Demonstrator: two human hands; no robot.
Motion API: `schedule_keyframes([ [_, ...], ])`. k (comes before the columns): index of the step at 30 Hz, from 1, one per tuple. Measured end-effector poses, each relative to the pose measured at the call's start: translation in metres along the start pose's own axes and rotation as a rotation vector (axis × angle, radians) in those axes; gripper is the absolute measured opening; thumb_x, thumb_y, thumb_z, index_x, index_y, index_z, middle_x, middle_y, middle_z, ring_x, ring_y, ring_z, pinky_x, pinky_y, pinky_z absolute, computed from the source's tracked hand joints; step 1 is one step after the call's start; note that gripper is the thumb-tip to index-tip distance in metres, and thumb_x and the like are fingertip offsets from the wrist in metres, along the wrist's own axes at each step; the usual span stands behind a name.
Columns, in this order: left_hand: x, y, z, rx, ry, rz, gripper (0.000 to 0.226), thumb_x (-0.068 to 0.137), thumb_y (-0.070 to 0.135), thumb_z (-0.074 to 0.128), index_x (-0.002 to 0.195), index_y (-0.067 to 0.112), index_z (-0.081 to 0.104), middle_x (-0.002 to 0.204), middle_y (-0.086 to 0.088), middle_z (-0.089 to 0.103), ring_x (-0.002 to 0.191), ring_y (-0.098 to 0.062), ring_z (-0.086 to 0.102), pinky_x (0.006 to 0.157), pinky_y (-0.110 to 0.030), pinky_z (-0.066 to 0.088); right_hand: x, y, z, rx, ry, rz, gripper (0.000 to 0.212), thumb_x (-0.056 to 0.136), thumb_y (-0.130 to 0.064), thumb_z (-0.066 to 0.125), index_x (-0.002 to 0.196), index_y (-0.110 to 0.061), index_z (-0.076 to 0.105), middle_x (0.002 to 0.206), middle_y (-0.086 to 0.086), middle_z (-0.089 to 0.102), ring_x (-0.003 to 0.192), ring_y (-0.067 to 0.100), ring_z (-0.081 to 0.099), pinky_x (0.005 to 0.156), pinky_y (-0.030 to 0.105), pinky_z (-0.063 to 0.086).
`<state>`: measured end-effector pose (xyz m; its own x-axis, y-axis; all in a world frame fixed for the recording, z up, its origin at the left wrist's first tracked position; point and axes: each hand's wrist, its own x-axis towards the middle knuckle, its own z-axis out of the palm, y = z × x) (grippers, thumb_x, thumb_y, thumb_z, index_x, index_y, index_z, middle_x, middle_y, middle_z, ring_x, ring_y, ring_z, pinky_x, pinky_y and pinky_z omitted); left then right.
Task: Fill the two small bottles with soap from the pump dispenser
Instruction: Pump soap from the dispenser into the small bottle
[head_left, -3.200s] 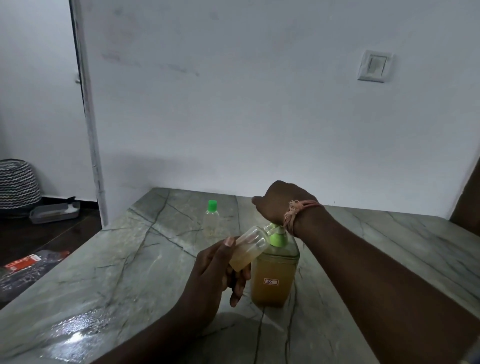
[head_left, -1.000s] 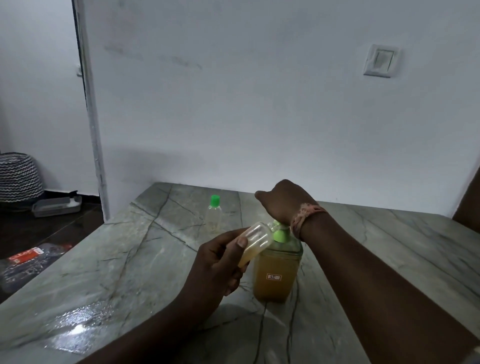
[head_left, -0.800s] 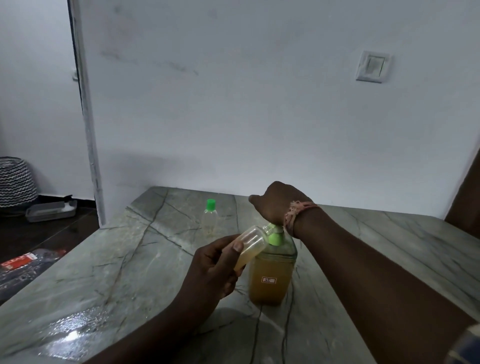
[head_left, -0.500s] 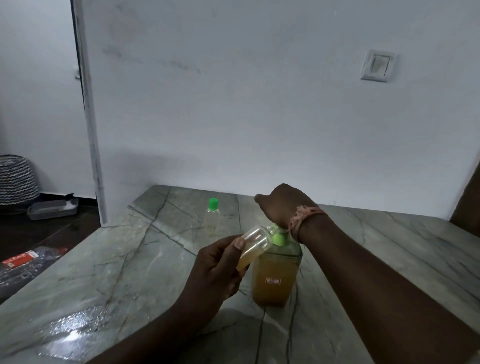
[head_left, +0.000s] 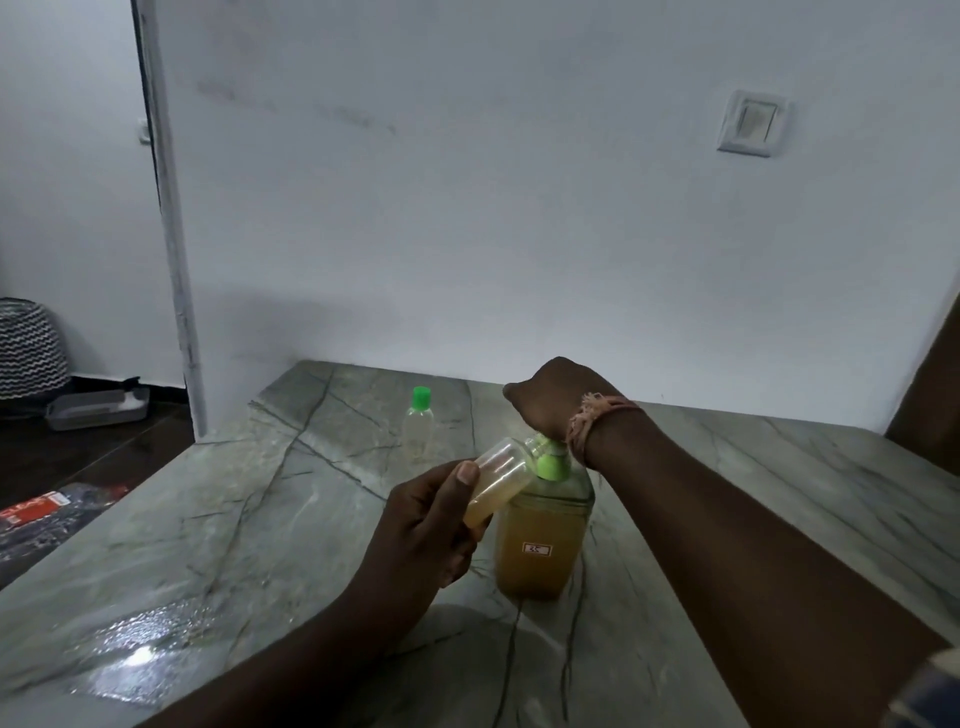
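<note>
Tilted small bottle (head_left: 497, 480) partly filled with amber soap.

A small white label (head_left: 537, 548) on the pump dispenser (head_left: 540, 540) bears marks too small to read.

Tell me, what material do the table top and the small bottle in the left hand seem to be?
Table top: likely polished marble or stone, grey-green with dark veins and a glossy reflection. Small bottle in the left hand: probably clear plastic; amber liquid shows through.
</note>
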<state>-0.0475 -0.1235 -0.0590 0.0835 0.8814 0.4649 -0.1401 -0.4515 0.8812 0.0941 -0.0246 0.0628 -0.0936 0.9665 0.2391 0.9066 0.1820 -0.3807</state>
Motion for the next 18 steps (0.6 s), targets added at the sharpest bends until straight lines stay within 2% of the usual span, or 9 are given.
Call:
schedule_keyframes([
  [4, 0.000, 0.000, 0.000, -0.015, -0.005, -0.006, 0.045, 0.090, 0.055, 0.052, 0.098, 0.015, 0.070, 0.068, -0.013, 0.056, 0.045, -0.013, 0.043, 0.041, -0.023, 0.036, 0.002, -0.001, -0.001, -0.013, 0.065, -0.031, 0.039, 0.085, -0.043, 0.051, 0.057, -0.016, 0.047, 0.061, 0.001, 0.052, 0.059, 0.020, 0.052, 0.057, 0.027, 0.038],
  [6, 0.001, -0.001, 0.000, -0.011, 0.004, -0.012, 0.046, 0.093, 0.054, 0.053, 0.093, 0.011, 0.069, 0.063, -0.009, 0.055, 0.044, -0.013, 0.042, 0.041, -0.023, 0.036, 0.002, 0.002, 0.004, 0.052, 0.062, 0.004, 0.038, 0.084, -0.039, 0.051, 0.055, -0.016, 0.046, 0.059, 0.002, 0.051, 0.056, 0.021, 0.050, 0.053, 0.026, 0.035],
  [9, 0.001, -0.001, 0.000, -0.001, 0.012, -0.009, 0.047, 0.094, 0.055, 0.051, 0.087, 0.012, 0.067, 0.059, -0.005, 0.054, 0.043, -0.012, 0.042, 0.040, -0.023, 0.036, 0.001, 0.003, 0.007, 0.023, 0.048, 0.006, 0.038, 0.085, -0.037, 0.051, 0.054, -0.017, 0.045, 0.059, 0.001, 0.050, 0.055, 0.020, 0.048, 0.052, 0.025, 0.033],
  [12, 0.000, 0.003, 0.001, 0.002, 0.013, -0.007, 0.051, 0.092, 0.055, 0.050, 0.088, 0.006, 0.065, 0.058, -0.004, 0.053, 0.043, -0.013, 0.042, 0.041, -0.023, 0.036, -0.002, -0.001, 0.000, -0.013, 0.012, -0.005, 0.039, 0.087, -0.041, 0.050, 0.056, -0.018, 0.047, 0.061, 0.001, 0.052, 0.061, 0.022, 0.053, 0.058, 0.027, 0.038],
  [14, -0.001, 0.004, 0.003, 0.016, 0.018, -0.012, 0.055, 0.098, 0.054, 0.047, 0.090, 0.002, 0.063, 0.056, -0.002, 0.053, 0.043, -0.013, 0.042, 0.040, -0.024, 0.035, -0.003, -0.005, -0.004, -0.078, 0.057, -0.039, 0.039, 0.087, -0.045, 0.050, 0.059, -0.018, 0.048, 0.063, 0.000, 0.052, 0.065, 0.022, 0.055, 0.061, 0.027, 0.040],
  [16, -0.001, 0.004, 0.003, 0.020, 0.017, -0.016, 0.053, 0.097, 0.049, 0.043, 0.090, 0.000, 0.062, 0.055, -0.002, 0.052, 0.043, -0.014, 0.041, 0.041, -0.024, 0.035, -0.001, -0.002, -0.003, -0.057, 0.120, -0.056, 0.040, 0.086, -0.045, 0.050, 0.058, -0.015, 0.047, 0.061, 0.000, 0.052, 0.060, 0.021, 0.052, 0.058, 0.027, 0.038],
  [18, -0.001, 0.004, 0.003, 0.025, 0.018, -0.020, 0.051, 0.095, 0.046, 0.042, 0.088, -0.001, 0.061, 0.055, -0.001, 0.052, 0.043, -0.013, 0.041, 0.041, -0.023, 0.035, 0.000, 0.002, 0.003, 0.052, 0.094, -0.024, 0.042, 0.085, -0.040, 0.051, 0.054, -0.013, 0.044, 0.056, 0.002, 0.050, 0.054, 0.022, 0.049, 0.053, 0.026, 0.036],
])
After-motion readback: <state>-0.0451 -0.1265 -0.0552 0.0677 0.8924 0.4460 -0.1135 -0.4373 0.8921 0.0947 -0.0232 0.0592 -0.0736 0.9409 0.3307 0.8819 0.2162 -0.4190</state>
